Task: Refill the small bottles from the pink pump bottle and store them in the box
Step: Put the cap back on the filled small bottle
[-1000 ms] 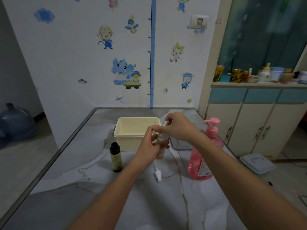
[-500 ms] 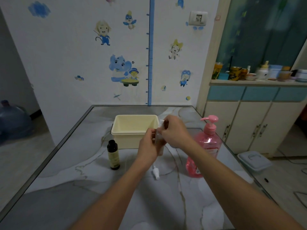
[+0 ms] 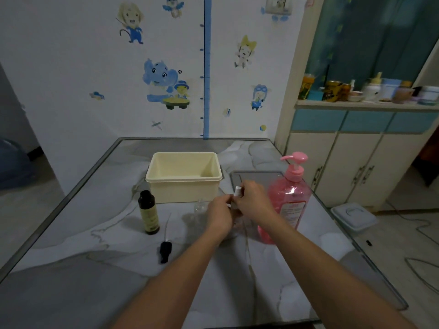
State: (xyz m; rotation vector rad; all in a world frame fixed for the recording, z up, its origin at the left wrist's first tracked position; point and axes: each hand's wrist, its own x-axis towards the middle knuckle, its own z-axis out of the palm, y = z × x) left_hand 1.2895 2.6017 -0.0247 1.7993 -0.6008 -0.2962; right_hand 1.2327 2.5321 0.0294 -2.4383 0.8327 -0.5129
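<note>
2 bare forearms (image 3: 308, 252), no sleeves

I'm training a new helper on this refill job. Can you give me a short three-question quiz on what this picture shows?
1. True or false: the cream box already holds a small bottle.
2. Which thing stands nearest the right hand? A) the dark bottle B) the pink pump bottle C) the black dropper cap
3. Fill in: the black dropper cap lies on the table in front of the ____ bottle.

Key
1. False: the visible inside of the box shows nothing.
2. B: it stands just beside the right hand, while the left hand meets the right over a small white-capped bottle.
3. dark
</note>
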